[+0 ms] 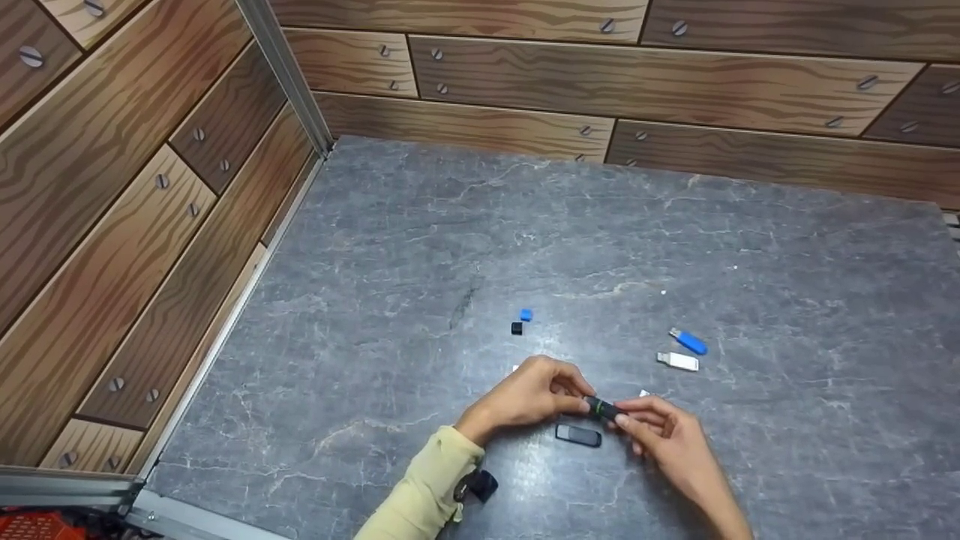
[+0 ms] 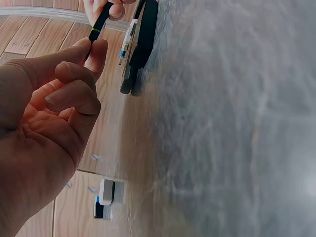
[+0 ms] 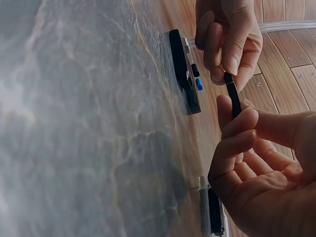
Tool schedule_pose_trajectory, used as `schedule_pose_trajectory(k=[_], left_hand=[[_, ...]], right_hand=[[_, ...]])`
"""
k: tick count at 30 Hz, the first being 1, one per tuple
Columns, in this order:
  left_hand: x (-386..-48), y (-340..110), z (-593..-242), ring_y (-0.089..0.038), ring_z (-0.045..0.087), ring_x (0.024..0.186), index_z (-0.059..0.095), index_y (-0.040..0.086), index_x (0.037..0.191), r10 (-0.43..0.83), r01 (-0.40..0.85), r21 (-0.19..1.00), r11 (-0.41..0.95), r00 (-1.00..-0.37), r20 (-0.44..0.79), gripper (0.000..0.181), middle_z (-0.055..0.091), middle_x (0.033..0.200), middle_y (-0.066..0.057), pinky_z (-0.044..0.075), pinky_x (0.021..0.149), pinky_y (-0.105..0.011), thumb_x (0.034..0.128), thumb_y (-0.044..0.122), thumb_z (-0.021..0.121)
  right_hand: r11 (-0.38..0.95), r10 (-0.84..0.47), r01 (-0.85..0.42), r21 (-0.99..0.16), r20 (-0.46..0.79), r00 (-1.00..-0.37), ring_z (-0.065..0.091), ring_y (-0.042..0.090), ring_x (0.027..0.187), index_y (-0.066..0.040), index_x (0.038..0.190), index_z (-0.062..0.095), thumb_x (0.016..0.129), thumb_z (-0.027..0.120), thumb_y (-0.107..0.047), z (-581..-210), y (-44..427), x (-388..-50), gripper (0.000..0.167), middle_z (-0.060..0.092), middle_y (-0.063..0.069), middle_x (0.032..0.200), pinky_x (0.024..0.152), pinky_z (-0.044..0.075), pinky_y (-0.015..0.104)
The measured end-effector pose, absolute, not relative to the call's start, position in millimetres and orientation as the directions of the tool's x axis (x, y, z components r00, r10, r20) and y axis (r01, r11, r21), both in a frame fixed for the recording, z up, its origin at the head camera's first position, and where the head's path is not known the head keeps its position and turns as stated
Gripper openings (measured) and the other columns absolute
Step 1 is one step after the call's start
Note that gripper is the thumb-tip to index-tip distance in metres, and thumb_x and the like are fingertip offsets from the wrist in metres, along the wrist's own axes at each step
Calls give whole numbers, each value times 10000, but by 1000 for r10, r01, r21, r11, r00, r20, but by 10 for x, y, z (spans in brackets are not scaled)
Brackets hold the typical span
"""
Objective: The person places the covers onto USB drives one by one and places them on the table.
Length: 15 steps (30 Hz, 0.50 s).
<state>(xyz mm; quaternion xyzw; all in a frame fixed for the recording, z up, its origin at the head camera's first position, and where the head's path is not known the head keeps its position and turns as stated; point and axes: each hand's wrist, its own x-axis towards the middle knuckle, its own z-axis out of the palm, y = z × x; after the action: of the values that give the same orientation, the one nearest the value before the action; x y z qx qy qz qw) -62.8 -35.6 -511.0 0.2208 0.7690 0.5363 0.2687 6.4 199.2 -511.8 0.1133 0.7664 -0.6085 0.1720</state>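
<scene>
Between my two hands is a black USB flash drive (image 1: 602, 409) with a green band around it, held above the table. My left hand (image 1: 534, 394) pinches one end between thumb and fingertips. The other end is pinched by my right hand (image 1: 669, 439). Both wrist views show the same black flash drive (image 2: 100, 22) (image 3: 232, 96) bridging the two hands, its ends covered by fingertips. Just below it on the table lies a black and grey flash drive (image 1: 578, 435). Whether the held drive's cap is seated or slightly apart, I cannot tell.
Right of the hands lie a blue flash drive (image 1: 688, 341) and a white flash drive (image 1: 679, 361), metal plugs exposed. A small blue cap (image 1: 526, 315) and a black cap (image 1: 517, 328) sit beyond my left hand. Wood-patterned panels (image 1: 525, 75) border the grey marbled table (image 1: 375, 300).
</scene>
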Motion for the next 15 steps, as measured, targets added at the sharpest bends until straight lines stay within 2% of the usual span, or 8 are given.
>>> schedule_pose_trajectory(k=[6, 10, 15], left_hand=[[-638, -352, -5096, -56, 750, 832, 780, 58, 1106, 632, 76, 940, 334, -758, -163, 186, 813, 1042, -74, 599, 803, -165, 921, 69, 794], [-662, -366, -5081, -4, 724, 815, 782, 68, 1122, 625, 83, 935, 344, -764, -162, 197, 816, 1040, -74, 595, 807, -160, 925, 73, 790], [-701, -388, -5080, -27, 717, 792, 791, 93, 1134, 590, 78, 929, 363, -790, -164, 208, 815, 1005, -48, 584, 766, -160, 927, 108, 799]], right_hand=[[222, -54, 347, -911, -367, -929, 620, 69, 621, 82, 1269, 666, 991, 714, -54, -5102, 1979, 63, 313, 814, 49, 942, 549, 522, 203], [224, -49, 348, -911, -367, -929, 625, 68, 614, 72, 1273, 671, 990, 721, -69, -5091, 1966, 41, 320, 812, 28, 933, 529, 513, 202], [251, -76, 331, -910, -359, -930, 642, 66, 642, 68, 1326, 653, 981, 745, -100, -5088, 1971, -32, 394, 801, 61, 1006, 567, 545, 211]])
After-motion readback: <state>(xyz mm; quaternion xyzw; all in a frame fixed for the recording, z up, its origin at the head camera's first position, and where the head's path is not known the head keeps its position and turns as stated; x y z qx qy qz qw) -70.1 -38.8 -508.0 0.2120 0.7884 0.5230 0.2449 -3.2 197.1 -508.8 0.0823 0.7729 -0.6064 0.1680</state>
